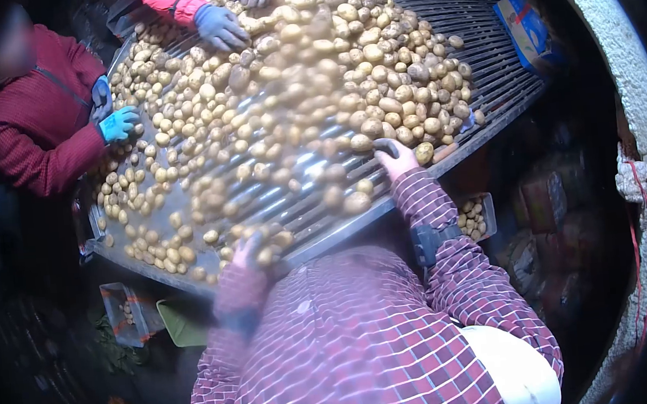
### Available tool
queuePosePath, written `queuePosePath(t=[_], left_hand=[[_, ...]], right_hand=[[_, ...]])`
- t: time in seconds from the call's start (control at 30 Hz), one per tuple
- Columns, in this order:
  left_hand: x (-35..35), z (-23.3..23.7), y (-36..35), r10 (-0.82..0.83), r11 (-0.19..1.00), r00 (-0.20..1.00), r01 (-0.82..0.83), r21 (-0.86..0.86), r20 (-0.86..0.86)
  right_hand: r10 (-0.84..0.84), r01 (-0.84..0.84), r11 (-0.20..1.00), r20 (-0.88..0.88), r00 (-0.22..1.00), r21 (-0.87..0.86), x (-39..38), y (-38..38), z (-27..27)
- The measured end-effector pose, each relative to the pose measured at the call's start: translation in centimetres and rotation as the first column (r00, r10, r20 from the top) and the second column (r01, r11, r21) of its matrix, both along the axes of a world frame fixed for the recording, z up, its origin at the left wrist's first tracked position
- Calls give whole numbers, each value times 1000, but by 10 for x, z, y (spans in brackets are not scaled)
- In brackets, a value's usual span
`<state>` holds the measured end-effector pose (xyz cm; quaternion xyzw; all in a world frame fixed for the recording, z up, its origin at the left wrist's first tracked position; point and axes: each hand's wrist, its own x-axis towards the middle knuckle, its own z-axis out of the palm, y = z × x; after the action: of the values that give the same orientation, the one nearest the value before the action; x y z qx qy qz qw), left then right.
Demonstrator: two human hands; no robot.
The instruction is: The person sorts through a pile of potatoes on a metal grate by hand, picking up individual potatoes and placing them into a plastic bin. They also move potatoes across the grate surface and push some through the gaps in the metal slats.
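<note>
Nearest us, our left hand (247, 250) is blurred among potatoes (185, 255) at the near edge of the roller table (475, 0); we cannot tell its grip. Our right hand (398, 160) reaches further along that edge, fingers curled, perhaps on something dark. A roundish potato (424, 153) lies just right of it, well away from our left. Beyond, a co-worker's gloved hand (218, 26) rests on the pile.

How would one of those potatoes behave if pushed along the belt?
Probably rolls: the potatoes look rounded and lie loose on the ribbed belt. Likely firm, since they keep their shape in the pile. Matte skins suggest decent grip.
</note>
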<state>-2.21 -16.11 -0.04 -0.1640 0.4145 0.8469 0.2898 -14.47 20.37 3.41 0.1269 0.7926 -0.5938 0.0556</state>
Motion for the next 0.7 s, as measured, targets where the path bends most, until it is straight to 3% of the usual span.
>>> queuePosePath(t=[0.07,0.13,0.17,0.2,0.27,0.33,0.4,0.43,0.5,0.53,0.57,0.6,0.63,0.67,0.7], left_hand=[[9,22,1,144,990,989,-144,-15,41],[10,73,10,183,983,978,-185,9,95],[12,66,10,179,984,981,-178,-30,68],[14,61,11,218,976,973,-218,-3,76],[19,52,14,294,953,951,-299,50,98],[24,47,12,287,955,949,-295,38,131],[23,57,14,311,940,927,-333,75,212],[21,60,16,339,917,909,-377,131,241],[20,71,21,386,894,888,-426,135,249],[22,65,18,397,885,891,-435,165,219],[25,58,15,410,876,892,-443,192,192],[28,51,9,426,863,889,-455,220,169],[36,48,1,452,842,878,-478,249,156],[42,45,-8,483,814,862,-507,283,153],[52,42,-17,526,776,838,-543,321,144]], right_hand=[[79,-79,997,20,997,10,-4,5,-11],[247,-264,948,110,963,176,-1,-29,11],[282,-306,917,125,951,257,-2,-50,6],[365,-434,779,235,901,453,2,-63,8],[348,-503,576,363,864,645,-5,-92,-15],[364,-474,704,304,880,530,-18,-82,-34],[588,-587,745,102,802,318,-35,-64,-75],[674,-661,725,-2,739,196,-41,-66,-67],[822,-793,533,41,567,295,-34,-86,-62],[817,-806,539,81,571,244,-22,-110,-32],[731,-761,628,209,649,164,-2,-136,7],[700,-752,635,280,657,177,20,-160,35],[752,-794,569,255,607,214,41,-176,50],[963,-711,252,-241,118,657,59,-169,24],[849,-857,514,165,502,-42,64,-187,63]])
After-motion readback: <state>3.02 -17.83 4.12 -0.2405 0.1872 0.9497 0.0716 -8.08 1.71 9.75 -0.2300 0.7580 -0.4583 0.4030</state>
